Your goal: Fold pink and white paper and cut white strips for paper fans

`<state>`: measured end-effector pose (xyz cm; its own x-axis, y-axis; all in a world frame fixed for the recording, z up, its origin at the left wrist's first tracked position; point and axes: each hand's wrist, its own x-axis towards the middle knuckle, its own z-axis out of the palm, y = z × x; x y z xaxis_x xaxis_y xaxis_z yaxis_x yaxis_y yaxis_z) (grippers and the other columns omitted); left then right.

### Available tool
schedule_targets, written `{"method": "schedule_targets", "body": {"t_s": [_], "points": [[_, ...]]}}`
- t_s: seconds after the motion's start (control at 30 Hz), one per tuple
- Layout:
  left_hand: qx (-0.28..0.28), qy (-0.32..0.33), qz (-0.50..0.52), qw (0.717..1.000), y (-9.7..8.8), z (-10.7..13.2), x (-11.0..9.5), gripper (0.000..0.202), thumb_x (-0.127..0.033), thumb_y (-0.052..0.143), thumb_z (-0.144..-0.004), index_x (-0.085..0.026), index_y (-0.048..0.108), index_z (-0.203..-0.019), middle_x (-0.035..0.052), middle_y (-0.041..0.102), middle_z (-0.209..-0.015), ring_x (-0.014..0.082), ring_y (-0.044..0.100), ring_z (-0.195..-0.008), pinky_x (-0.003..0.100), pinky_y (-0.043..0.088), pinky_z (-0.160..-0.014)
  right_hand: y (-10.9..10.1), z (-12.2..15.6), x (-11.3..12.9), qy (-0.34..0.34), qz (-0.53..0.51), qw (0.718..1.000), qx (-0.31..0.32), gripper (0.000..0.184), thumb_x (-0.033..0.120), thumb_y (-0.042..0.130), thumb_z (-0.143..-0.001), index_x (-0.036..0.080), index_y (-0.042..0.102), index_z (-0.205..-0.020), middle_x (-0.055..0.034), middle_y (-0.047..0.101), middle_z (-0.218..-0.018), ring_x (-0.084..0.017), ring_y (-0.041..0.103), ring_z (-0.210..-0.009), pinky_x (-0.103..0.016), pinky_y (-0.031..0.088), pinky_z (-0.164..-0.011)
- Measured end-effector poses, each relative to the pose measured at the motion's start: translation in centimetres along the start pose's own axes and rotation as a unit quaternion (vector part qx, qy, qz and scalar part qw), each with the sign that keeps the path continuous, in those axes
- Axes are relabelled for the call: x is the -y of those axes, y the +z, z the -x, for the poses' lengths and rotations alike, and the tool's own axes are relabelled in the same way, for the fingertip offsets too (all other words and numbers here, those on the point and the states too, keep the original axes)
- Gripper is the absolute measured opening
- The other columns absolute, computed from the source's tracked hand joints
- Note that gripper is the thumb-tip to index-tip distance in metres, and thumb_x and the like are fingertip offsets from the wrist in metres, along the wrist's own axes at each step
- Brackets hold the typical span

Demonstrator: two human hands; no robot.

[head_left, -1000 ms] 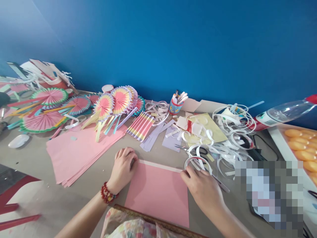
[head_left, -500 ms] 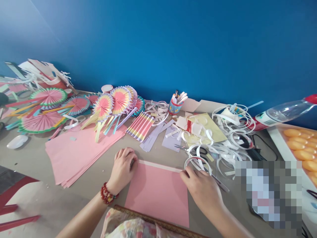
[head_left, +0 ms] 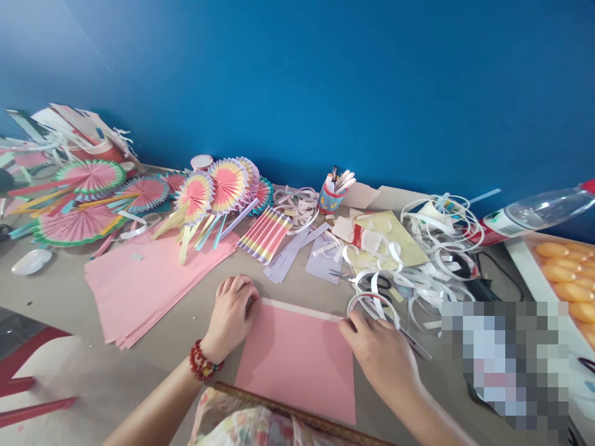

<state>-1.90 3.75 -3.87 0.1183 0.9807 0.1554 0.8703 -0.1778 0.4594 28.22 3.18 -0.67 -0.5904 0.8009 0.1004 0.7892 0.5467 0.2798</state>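
Note:
A pink sheet of paper (head_left: 297,365) lies flat on the table in front of me, with a white tape-like strip (head_left: 302,311) along its far edge. My left hand (head_left: 235,313), wearing a red bead bracelet, is closed with curled fingers at the sheet's far left corner. At the far right corner, my right hand (head_left: 379,347) is closed too, thumb and index finger on the paper's edge. Its other fingers are partly hidden. Just behind the right hand stands a white ring, seemingly a tape roll (head_left: 373,305).
Left lies a stack of pink paper (head_left: 149,288), with several folded paper fans (head_left: 227,186) behind it. A pleated striped paper (head_left: 266,235), scissors (head_left: 379,284), curled white strips (head_left: 427,282), a pen cup (head_left: 331,198) and a plastic bottle (head_left: 534,210) line the back and right.
The view has shifted slightly. Both hands stay at the pink sheet's far corners, with no clear movement of the sheet.

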Motion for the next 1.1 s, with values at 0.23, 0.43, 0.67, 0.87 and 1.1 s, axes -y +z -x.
{"method": "schedule_targets", "body": {"t_s": [0.23, 0.43, 0.67, 0.87, 1.1], "points": [[-0.012, 0.008, -0.012, 1.000, -0.1, 0.0, 0.0, 0.007, -0.015, 0.052, -0.084, -0.021, 0.050, -0.084, 0.0072, 0.058, -0.101, 0.0258, 0.053, -0.095, 0.041, 0.042, -0.085, -0.5, -0.3, 0.0, 0.001, 0.004, 1.000, 0.008, 0.027, -0.003, 0.056, -0.073, 0.022, 0.063, -0.078, 0.0016, 0.063, -0.076, -0.014, 0.054, -0.053, -0.032, 0.029, -0.059], [-0.033, 0.016, -0.020, 0.999, 0.1, 0.3, -0.1, 0.009, -0.014, 0.050, -0.084, -0.022, 0.047, -0.087, 0.0077, 0.057, -0.101, 0.0258, 0.053, -0.094, 0.041, 0.042, -0.084, -0.3, -0.2, 0.0, 0.002, -0.001, 1.000, 0.021, 0.027, -0.003, 0.056, -0.075, 0.022, 0.063, -0.080, 0.0013, 0.063, -0.077, -0.013, 0.053, -0.053, -0.032, 0.028, -0.058], [-0.033, 0.025, -0.057, 0.998, -0.5, 0.3, -0.5, 0.012, -0.015, 0.050, -0.086, -0.020, 0.053, -0.097, 0.0098, 0.059, -0.106, 0.0278, 0.054, -0.098, 0.044, 0.043, -0.087, -0.8, -0.3, 0.2, 0.020, -0.007, 0.998, 0.064, 0.023, 0.000, 0.056, -0.080, 0.022, 0.063, -0.082, -0.0001, 0.063, -0.079, -0.012, 0.054, -0.056, -0.031, 0.029, -0.060], [0.100, 0.271, 0.008, 0.957, -0.4, 0.0, -5.7, 0.034, -0.013, 0.042, -0.092, -0.019, 0.054, -0.123, 0.0094, 0.061, -0.125, 0.0240, 0.053, -0.114, 0.042, 0.040, -0.103, -1.3, -0.6, 0.3, 0.023, -0.017, 0.994, 0.101, 0.023, 0.000, 0.051, -0.084, 0.020, 0.063, -0.086, -0.0030, 0.063, -0.082, -0.013, 0.055, -0.057, -0.031, 0.030, -0.058], [0.152, 0.449, -0.025, 0.880, 4.1, -1.2, -7.5, 0.032, -0.026, 0.046, -0.097, -0.014, 0.057, -0.125, 0.0088, 0.057, -0.136, 0.0232, 0.052, -0.116, 0.036, 0.041, -0.099, -1.8, -0.7, 0.4, 0.038, -0.011, 0.993, 0.112, 0.021, 0.002, 0.053, -0.085, 0.021, 0.061, -0.085, -0.0010, 0.063, -0.081, -0.014, 0.058, -0.058, -0.030, 0.030, -0.057]]}}
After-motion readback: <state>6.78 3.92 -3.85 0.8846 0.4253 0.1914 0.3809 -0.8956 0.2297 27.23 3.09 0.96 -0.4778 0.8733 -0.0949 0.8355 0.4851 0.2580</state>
